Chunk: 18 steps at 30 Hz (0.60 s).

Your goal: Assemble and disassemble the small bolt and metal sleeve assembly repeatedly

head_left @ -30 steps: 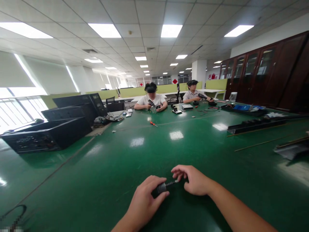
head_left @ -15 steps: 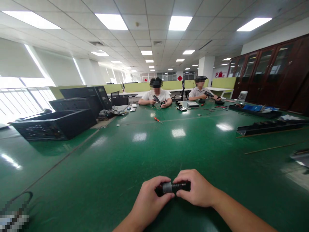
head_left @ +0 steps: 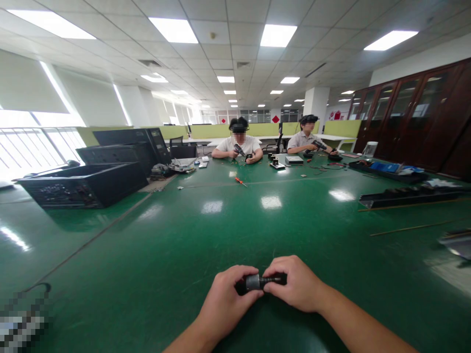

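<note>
In front of me, low over the green table, a dark cylindrical part (head_left: 253, 282) with a grey metallic collar lies crosswise between both hands. My left hand (head_left: 223, 300) is closed around its left end, thumb below the collar and fingers above. On the right, a thinner black ribbed shaft extends from it into the curled fingers of my right hand (head_left: 300, 288), which grip it with thumb and fingertips. The fingertips of both hands almost meet. The shaft's right end is partly hidden by my right hand, and its exact kind does not show.
Across the green table (head_left: 176, 230) two people sit holding dark power tools. An orange screwdriver (head_left: 240, 182) lies midway. Black computer cases (head_left: 88, 184) stand at the left. Dark metal rails (head_left: 408, 196) and a tray (head_left: 386, 171) with blue items are at the right.
My right hand has shifted slightly left, and its fingertips are closer to the collar. My left hand keeps its hold on the part. The view has tilted a little.
</note>
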Each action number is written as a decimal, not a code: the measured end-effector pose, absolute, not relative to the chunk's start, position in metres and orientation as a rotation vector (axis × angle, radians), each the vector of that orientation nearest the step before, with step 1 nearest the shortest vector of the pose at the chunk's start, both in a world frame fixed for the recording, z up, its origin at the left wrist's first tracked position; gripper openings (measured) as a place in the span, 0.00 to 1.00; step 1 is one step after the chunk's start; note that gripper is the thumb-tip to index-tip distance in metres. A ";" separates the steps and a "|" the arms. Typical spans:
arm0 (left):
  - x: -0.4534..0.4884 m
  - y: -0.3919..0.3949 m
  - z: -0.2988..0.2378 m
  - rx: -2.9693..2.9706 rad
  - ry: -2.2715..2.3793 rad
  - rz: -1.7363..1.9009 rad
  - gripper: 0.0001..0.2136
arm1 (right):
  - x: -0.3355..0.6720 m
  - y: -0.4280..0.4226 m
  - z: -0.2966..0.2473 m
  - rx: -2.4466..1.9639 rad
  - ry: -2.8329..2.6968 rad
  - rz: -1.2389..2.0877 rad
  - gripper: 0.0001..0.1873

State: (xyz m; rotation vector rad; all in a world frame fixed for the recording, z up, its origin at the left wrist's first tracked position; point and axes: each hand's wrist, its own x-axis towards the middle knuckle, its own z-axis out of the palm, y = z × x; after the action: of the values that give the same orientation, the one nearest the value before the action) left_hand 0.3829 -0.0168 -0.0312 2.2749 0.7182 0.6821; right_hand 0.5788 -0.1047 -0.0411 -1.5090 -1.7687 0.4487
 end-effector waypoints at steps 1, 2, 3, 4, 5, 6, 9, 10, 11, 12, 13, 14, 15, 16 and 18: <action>0.383 -0.017 -0.032 2.277 0.717 0.687 0.12 | 0.579 -0.105 -0.041 -1.513 -1.769 0.447 0.07; 0.383 -0.017 -0.032 2.279 0.717 0.689 0.12 | 0.579 -0.105 -0.041 -1.517 -1.771 0.446 0.07; 0.383 -0.017 -0.033 2.280 0.718 0.690 0.13 | 0.579 -0.105 -0.040 -1.520 -1.773 0.446 0.07; 0.382 -0.016 -0.033 2.282 0.719 0.689 0.13 | 0.579 -0.105 -0.040 -1.523 -1.775 0.447 0.07; 0.382 -0.016 -0.033 2.283 0.723 0.689 0.13 | 0.579 -0.105 -0.039 -1.527 -1.778 0.448 0.06; 0.382 -0.016 -0.033 2.285 0.727 0.689 0.13 | 0.579 -0.105 -0.039 -1.529 -1.780 0.450 0.06; 0.382 -0.015 -0.032 2.289 0.736 0.690 0.14 | 0.580 -0.105 -0.038 -1.527 -1.777 0.453 0.06; 0.382 -0.015 -0.032 2.290 0.738 0.690 0.14 | 0.580 -0.105 -0.038 -1.525 -1.776 0.452 0.06; 0.382 -0.016 -0.031 2.292 0.740 0.689 0.13 | 0.581 -0.105 -0.038 -1.525 -1.776 0.451 0.06; 0.382 -0.016 -0.031 2.293 0.743 0.690 0.14 | 0.581 -0.105 -0.038 -1.527 -1.776 0.451 0.06; 0.382 -0.016 -0.031 2.293 0.746 0.692 0.14 | 0.581 -0.105 -0.039 -1.531 -1.777 0.451 0.06; 0.382 -0.016 -0.031 2.293 0.747 0.694 0.14 | 0.581 -0.105 -0.039 -1.536 -1.779 0.451 0.06; 0.382 -0.016 -0.031 2.292 0.748 0.698 0.14 | 0.581 -0.105 -0.039 -1.539 -1.780 0.450 0.06; 0.383 -0.016 -0.031 2.290 0.747 0.702 0.13 | 0.581 -0.105 -0.039 -1.541 -1.781 0.450 0.06; 0.383 -0.016 -0.031 2.287 0.743 0.706 0.13 | 0.580 -0.106 -0.039 -1.537 -1.780 0.449 0.06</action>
State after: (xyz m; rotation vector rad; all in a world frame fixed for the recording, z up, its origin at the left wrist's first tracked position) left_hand 0.3828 -0.0157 -0.0306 2.2868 0.7432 0.7064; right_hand 0.5803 -0.1055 -0.0389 -1.5373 -1.7801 0.4492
